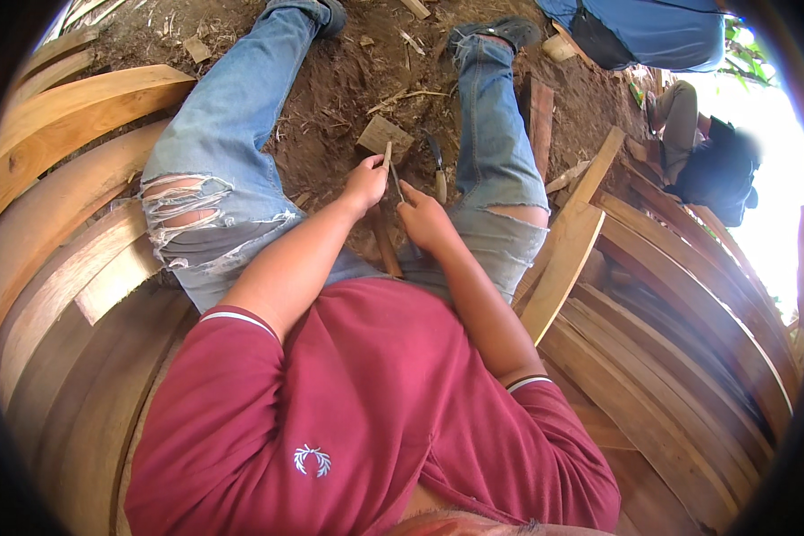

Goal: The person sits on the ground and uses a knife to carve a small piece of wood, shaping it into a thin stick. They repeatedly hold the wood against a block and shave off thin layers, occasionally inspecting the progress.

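My left hand [364, 185] is closed around a small, thin strip of light wood [387, 155] that points away from me. Close on its right, my right hand [423, 219] grips a thin dark-bladed tool [396, 181], its blade lying along the strip; the handle is hidden in my fingers. Just beyond both hands a short wooden block [384, 138] rests on the soil. A knife [439, 168] with a dark blade and pale handle lies right of the block, beside my right leg. Below my hands, a brown wooden stick [385, 241] shows between my thighs.
Curved planks [80, 116] are stacked along my left. More long boards [670, 357] fill the right side, with a loose plank [563, 272] near my right knee. Wood chips litter the dirt [339, 89]. A person in blue [657, 31] and another person [710, 170] are ahead right.
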{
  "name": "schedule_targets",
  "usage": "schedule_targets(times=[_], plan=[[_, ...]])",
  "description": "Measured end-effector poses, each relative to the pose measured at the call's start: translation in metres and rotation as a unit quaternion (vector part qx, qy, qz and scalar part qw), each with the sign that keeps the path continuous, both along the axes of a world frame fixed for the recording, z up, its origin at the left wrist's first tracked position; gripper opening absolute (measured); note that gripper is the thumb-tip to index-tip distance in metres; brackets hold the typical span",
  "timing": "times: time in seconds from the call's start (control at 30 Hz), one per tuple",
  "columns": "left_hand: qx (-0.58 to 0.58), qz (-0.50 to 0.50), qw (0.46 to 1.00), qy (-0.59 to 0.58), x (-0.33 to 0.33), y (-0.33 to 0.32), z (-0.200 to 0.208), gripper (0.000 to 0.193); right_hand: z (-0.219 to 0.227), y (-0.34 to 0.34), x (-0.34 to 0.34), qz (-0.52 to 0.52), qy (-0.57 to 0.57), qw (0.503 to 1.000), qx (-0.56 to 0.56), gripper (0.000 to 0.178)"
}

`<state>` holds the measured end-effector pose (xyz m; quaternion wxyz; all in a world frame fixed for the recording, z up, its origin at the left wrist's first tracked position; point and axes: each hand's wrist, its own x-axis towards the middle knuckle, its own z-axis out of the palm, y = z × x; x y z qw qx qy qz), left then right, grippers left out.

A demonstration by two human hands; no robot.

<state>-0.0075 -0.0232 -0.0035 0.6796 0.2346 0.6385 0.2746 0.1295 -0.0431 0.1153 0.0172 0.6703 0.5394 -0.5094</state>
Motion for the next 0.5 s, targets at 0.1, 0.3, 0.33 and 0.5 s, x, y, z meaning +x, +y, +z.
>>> schedule_targets(times=[0.1, 0.3, 0.33, 0.5], plan=[[0.048, -0.003, 0.998, 0.029, 0.004, -0.002, -0.028, 0.046, -0.009, 0.002, 0.000, -0.007, 0.018, 1.000, 0.017, 0.058], [0.049, -0.016, 0.998, 0.037, 0.006, -0.003, -0.040, 0.047, -0.013, 0.011, -0.008, 0.014, 0.003, 1.000, 0.005, 0.059], [0.044, -0.013, 0.998, 0.032, 0.006, -0.003, -0.040, 0.047, -0.015, 0.011, -0.010, 0.025, -0.003, 1.000, 0.008, 0.060], [0.055, 0.023, 0.998, 0.030, 0.013, -0.005, -0.045, 0.047, -0.015, 0.011, -0.021, 0.059, -0.026, 0.997, 0.031, 0.062]])
